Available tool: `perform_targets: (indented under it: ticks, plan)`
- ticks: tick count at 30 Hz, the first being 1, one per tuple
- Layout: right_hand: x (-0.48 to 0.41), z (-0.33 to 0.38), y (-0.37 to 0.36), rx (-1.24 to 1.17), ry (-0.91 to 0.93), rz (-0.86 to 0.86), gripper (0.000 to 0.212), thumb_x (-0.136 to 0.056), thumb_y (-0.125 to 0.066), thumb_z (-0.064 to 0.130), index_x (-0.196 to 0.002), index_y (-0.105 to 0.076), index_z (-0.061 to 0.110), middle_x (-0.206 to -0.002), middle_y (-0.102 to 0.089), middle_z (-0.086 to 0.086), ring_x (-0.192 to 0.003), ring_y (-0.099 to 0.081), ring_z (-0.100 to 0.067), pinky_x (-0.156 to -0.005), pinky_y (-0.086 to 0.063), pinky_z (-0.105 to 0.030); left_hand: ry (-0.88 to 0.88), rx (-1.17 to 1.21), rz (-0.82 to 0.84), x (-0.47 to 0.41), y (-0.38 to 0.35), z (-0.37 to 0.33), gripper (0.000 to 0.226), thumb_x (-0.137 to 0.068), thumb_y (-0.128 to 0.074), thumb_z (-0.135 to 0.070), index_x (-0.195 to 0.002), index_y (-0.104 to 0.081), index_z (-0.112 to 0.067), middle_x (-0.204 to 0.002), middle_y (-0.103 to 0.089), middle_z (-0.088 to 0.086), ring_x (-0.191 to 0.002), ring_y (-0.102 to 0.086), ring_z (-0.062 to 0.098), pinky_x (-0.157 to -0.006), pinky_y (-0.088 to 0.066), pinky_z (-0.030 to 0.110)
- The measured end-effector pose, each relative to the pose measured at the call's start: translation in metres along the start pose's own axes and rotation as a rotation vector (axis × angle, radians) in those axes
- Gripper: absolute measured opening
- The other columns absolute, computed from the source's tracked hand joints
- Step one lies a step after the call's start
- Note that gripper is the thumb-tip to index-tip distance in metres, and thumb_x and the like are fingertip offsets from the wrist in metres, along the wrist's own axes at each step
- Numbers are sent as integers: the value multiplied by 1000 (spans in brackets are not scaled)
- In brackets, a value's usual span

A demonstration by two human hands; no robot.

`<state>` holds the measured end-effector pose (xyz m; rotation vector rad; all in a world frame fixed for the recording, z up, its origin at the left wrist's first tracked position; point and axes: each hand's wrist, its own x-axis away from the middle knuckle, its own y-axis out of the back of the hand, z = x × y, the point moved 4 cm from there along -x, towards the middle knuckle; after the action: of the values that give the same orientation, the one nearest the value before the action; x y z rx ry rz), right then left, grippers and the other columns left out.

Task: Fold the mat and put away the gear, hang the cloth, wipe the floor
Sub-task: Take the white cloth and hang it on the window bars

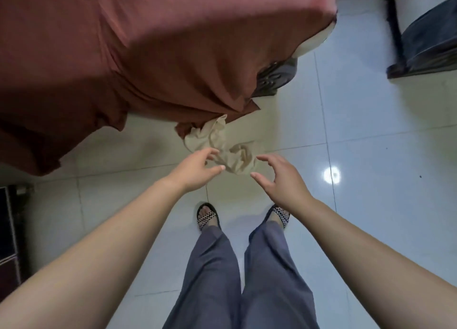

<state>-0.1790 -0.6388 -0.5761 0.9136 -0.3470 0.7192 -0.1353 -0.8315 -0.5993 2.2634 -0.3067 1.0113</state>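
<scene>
Cloth (223, 149) on the floor (371, 143) just beside the bed corner (222, 89), ahead of the feet (206, 216)

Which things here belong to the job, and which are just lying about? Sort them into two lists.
Job: beige cloth, crumpled; tiled floor beneath it; left hand and right hand, both open, reaching toward the cloth.

Lying about: red-brown sheet; dark furniture at upper right; dark cabinet at left edge; sandals.
</scene>
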Motion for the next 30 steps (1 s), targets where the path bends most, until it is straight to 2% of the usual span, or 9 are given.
perform_targets:
  ticks: [3, 6, 9, 16, 18, 21, 23, 26, 30]
  plan:
    - [-57, -59, -44, 49, -6, 41, 45, -87, -61, 34, -127, -51, 17, -131, -51, -1, -121, -45, -15, -92, -28, -15, 41, 95, -83, -67, -42, 38, 49, -86, -63, -34, -130, -47, -20, -130, -52, 0, -121, -48, 16, -96, -35, 26]
    - [-115, -113, -88, 124, 16, 77, 50, -85, -64, 36, -128, -50, 16, -132, -49, -2, -123, -43, -19, -96, -30, -20, 10, 26, -132, -131, -89, 73, 54, -85, -65, -32, -133, -45, -18, -134, -48, 1, -125, -45, 18, -94, -32, 23]
    - [-167, -160, -131, 156, 20, 99, 53, -84, -65, 35, -129, -49, 14, -134, -47, -6, -122, -44, -24, -98, -33, -27, -58, -76, -110, -187, -133, 100, 51, -85, -64, -33, -131, -48, -18, -135, -48, 3, -123, -47, 21, -94, -35, 24]
    - [-239, -234, -208, 73, -92, 3, 67, -80, -68, 40, -136, -42, 14, -141, -37, -7, -122, -44, -26, -99, -40, -35, -89, -116, -165, -273, -182, 151, 48, -88, -58, -32, -133, -46, -20, -141, -39, -2, -128, -38, 19, -95, -29, 23]
    - [-249, -245, -225, 49, -135, -12, 68, -78, -71, 36, -136, -42, 14, -141, -37, -7, -119, -48, -25, -94, -39, -28, -86, -108, -164, -284, -190, 163, 49, -88, -59, -34, -132, -46, -19, -141, -40, -2, -126, -40, 19, -96, -32, 25]
    - [-252, -249, -240, 25, -190, -39, 47, -80, -66, 17, -126, -54, 16, -126, -53, -6, -104, -57, -23, -72, -34, -13, -74, -131, -135, -282, -195, 171, 50, -89, -58, -35, -133, -44, -19, -141, -40, -1, -127, -39, 20, -98, -32, 28]
    - [-243, -243, -234, -36, -209, -111, 37, -80, -59, 7, -116, -61, 17, -115, -61, -7, -96, -59, -24, -65, -33, -13, -62, -156, -115, -271, -192, 172, 49, -89, -56, -37, -134, -43, -20, -142, -39, -1, -127, -38, 20, -100, -31, 27]
    - [-218, -221, -207, -141, -190, -178, 34, -78, -58, 3, -110, -65, 14, -110, -65, -7, -94, -60, -24, -66, -34, -15, -78, -179, -79, -243, -177, 160, 46, -91, -54, -35, -133, -44, -18, -140, -42, 0, -126, -41, 20, -99, -32, 27]
    - [-165, -175, -149, -212, -107, -160, 33, -79, -57, 5, -109, -66, 14, -109, -67, -1, -98, -60, -16, -75, -37, -14, -95, -201, -30, -190, -139, 115, 43, -92, -51, -34, -131, -48, -14, -137, -47, 4, -122, -45, 19, -98, -34, 25]
